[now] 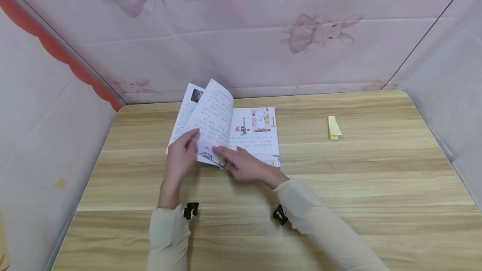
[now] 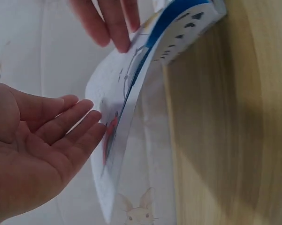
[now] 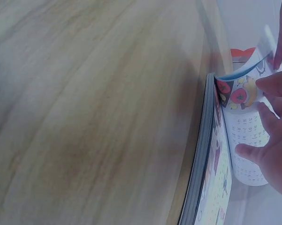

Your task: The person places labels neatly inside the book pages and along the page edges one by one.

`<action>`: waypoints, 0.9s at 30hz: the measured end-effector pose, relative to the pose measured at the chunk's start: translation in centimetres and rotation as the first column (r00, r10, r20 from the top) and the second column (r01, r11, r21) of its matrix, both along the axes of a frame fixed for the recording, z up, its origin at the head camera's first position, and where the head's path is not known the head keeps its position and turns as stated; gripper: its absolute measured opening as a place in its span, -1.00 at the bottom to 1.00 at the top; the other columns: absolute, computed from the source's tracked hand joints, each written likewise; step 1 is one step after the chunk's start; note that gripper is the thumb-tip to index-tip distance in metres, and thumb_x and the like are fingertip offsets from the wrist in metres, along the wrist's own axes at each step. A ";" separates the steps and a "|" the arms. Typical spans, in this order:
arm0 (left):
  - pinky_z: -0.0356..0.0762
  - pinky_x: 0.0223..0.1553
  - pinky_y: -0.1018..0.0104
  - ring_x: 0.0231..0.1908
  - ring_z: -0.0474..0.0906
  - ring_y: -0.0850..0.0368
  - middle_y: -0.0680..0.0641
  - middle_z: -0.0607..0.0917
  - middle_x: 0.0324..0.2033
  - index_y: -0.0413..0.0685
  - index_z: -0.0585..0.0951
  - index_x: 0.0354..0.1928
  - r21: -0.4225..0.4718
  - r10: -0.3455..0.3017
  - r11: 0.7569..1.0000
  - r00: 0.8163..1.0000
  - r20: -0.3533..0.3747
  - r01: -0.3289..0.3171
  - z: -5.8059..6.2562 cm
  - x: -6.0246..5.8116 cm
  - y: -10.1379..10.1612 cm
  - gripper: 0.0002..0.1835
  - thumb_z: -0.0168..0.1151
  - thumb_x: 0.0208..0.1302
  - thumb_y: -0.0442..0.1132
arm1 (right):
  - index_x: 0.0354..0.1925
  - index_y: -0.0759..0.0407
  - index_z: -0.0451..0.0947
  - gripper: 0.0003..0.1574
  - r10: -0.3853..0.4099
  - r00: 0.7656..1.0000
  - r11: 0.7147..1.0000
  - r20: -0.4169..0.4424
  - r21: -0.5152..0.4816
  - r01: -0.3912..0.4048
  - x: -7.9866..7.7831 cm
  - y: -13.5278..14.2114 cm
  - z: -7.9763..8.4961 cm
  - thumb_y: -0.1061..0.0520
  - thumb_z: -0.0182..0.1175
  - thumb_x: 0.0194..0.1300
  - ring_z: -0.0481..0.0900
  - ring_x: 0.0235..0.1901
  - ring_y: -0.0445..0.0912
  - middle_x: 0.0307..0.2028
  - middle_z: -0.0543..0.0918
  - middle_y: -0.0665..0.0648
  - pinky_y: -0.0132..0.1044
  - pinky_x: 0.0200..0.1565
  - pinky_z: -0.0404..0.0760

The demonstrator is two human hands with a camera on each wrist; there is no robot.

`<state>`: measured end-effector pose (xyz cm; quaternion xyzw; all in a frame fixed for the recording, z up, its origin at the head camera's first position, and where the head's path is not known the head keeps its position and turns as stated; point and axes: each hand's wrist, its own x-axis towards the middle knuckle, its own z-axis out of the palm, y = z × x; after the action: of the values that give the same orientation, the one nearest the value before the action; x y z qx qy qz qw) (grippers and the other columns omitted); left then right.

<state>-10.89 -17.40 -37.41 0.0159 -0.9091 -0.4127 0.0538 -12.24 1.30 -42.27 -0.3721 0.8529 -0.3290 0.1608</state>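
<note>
An open book (image 1: 254,129) with printed text and coloured pictures lies at the back of the table, left of the middle. One leaf (image 1: 212,114) stands raised and curved over the left-hand pages. My left hand (image 1: 180,154) is at the lower left of this leaf; in the left wrist view its fingers (image 2: 77,126) are extended with their tips against the page. The right hand (image 1: 244,164) lies over the book's lower edge near the spine, index finger pointing along the leaf. In the right wrist view, the right hand's fingers are spread beside the page with painted fruit (image 3: 241,96).
A folded yellow paper strip (image 1: 333,128) lies on the wooden table (image 1: 357,204), to the right of the book. Behind the table hangs a pink cloth (image 1: 241,53) with rabbit prints. Pale side panels (image 1: 41,129) stand at both sides.
</note>
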 end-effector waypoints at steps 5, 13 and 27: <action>0.21 0.21 0.05 0.20 0.28 -0.14 -0.27 0.38 0.19 -0.28 0.39 0.19 -0.114 -0.118 0.986 0.991 0.055 0.124 -1.1 -0.9 -0.1 -0.60 -0.10 0.33 -0.42 | 0.37 0.12 0.06 -0.23 0.023 1.000 1.000 -0.012 -0.013 -0.023 -0.1 0.3 -0.4 0.35 0.03 0.25 0.50 -0.11 -0.13 -0.10 0.56 0.04 -0.13 0.17 0.25; 0.01 0.25 -0.12 0.27 0.06 -0.31 -0.38 0.16 0.28 -0.17 0.27 0.30 -0.279 -0.214 0.923 0.956 0.202 0.265 -3.2 -1.3 -0.5 -0.54 -0.10 0.37 -0.32 | 0.35 0.12 0.12 -0.23 -0.003 1.000 1.000 0.015 0.012 0.003 -0.3 1.9 -0.6 0.38 0.02 0.19 0.51 -0.28 -0.12 0.10 0.49 0.16 -0.29 -0.06 0.47; -0.03 0.24 -0.19 0.30 -0.12 -0.36 -0.40 -0.01 0.33 -0.07 0.16 0.36 -0.373 -0.123 0.890 0.925 0.361 0.263 -4.2 -1.0 -0.3 -0.49 -0.17 0.42 -0.14 | 0.27 0.25 0.24 -0.40 -0.211 0.976 0.977 0.057 -0.002 0.211 -1.6 8.0 -1.0 0.25 0.05 0.27 0.31 0.19 0.09 0.21 0.35 0.26 -0.07 0.23 0.22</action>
<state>-11.90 -17.75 -41.60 -0.0193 -0.9688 -0.2052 -0.1375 -13.82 9.26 -43.30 -0.2707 0.8814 -0.3579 0.1477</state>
